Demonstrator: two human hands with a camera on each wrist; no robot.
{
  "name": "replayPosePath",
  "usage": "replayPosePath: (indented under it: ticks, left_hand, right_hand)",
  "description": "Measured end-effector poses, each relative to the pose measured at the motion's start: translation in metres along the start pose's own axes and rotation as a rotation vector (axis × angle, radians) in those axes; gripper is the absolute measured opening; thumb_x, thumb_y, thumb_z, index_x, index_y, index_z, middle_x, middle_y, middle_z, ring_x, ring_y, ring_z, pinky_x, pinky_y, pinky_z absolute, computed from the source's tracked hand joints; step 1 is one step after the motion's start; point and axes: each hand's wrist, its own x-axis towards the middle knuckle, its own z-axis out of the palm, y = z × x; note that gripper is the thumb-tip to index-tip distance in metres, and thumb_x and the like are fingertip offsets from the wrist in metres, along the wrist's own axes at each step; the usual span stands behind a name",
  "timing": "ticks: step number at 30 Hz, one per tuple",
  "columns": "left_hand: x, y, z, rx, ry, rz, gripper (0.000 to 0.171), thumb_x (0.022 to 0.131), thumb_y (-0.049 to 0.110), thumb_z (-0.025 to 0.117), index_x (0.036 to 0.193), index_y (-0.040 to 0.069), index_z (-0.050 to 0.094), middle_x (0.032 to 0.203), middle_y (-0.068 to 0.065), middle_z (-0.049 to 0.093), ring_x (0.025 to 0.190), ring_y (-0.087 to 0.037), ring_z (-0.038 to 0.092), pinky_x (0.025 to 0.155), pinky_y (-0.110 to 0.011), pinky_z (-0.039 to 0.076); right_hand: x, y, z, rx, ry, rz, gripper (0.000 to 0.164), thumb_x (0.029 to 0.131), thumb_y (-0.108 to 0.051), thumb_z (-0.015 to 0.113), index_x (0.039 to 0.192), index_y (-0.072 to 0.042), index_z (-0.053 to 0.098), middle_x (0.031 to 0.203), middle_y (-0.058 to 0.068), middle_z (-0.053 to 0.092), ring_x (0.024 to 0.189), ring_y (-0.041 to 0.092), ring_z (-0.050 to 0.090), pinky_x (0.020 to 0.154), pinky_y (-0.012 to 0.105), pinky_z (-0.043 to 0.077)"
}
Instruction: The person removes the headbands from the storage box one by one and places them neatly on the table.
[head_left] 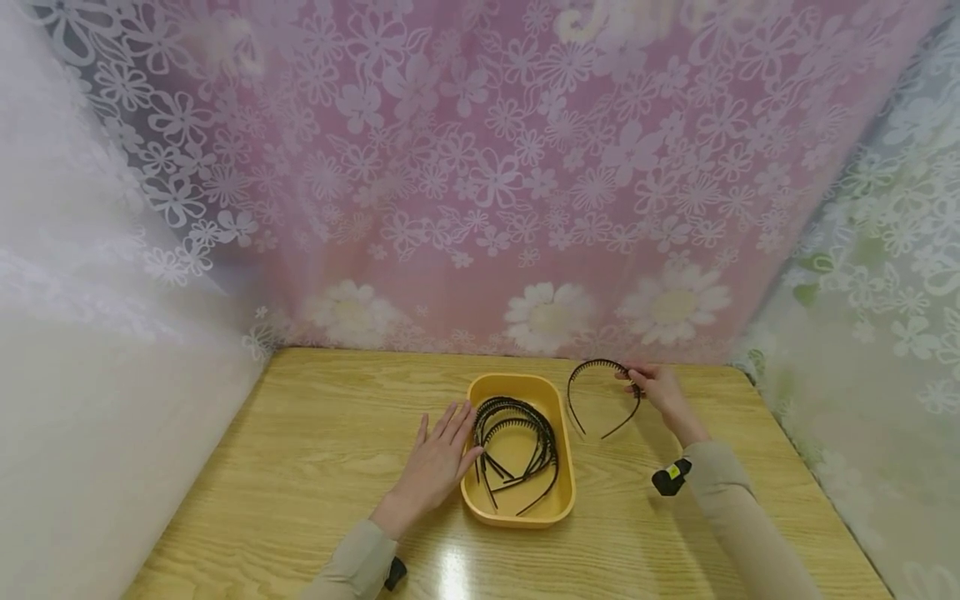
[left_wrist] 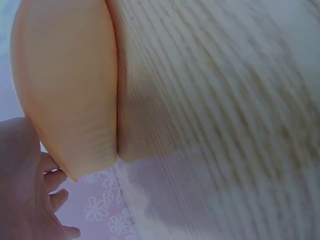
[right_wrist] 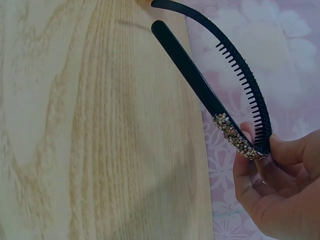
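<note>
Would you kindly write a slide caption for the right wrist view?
The person's right grip pinches a black, toothed headband with glittering trim, tabletop and floral backdrop behind.

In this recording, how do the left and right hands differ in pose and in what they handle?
The left hand has its fingers extended, while the right hand curls its fingers in a grip. The left hand is at the yellow tray's left side; the right hand holds a black toothed headband to the tray's right. Both are bare.
</note>
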Motion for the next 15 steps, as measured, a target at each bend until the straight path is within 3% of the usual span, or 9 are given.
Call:
replayPosePath:
  ticks: [7,15]
  left_hand:
    - [-0.0014,-0.0031,-0.002,0.01,-0.001,0.012,0.067,0.108,0.049,0.04,0.16,0.009,0.03,0.167,-0.007,0.026,0.155,-0.026,0.016,0.122,-0.061,0.011]
    - [-0.0041,-0.0072,-0.0055,0.008,-0.008,0.034,0.064,0.108,0.044,0.044,0.161,0.011,0.03,0.167,-0.005,0.026,0.156,-0.026,0.017,0.123,-0.061,0.007]
  right_hand:
    - [-0.0002,0.0045,0.0031,-0.007,-0.018,0.012,0.043,0.11,-0.011,0.044,0.146,0.012,0.046,0.133,0.031,0.06,0.089,0.02,0.071,0.078,0.038,0.058]
    - [-0.0014,0.0094,0.0028,-0.049,-0.05,0.04,0.043,0.11,-0.011,0.043,0.147,0.012,0.044,0.134,0.032,0.059,0.096,0.03,0.069,0.086,0.048,0.056]
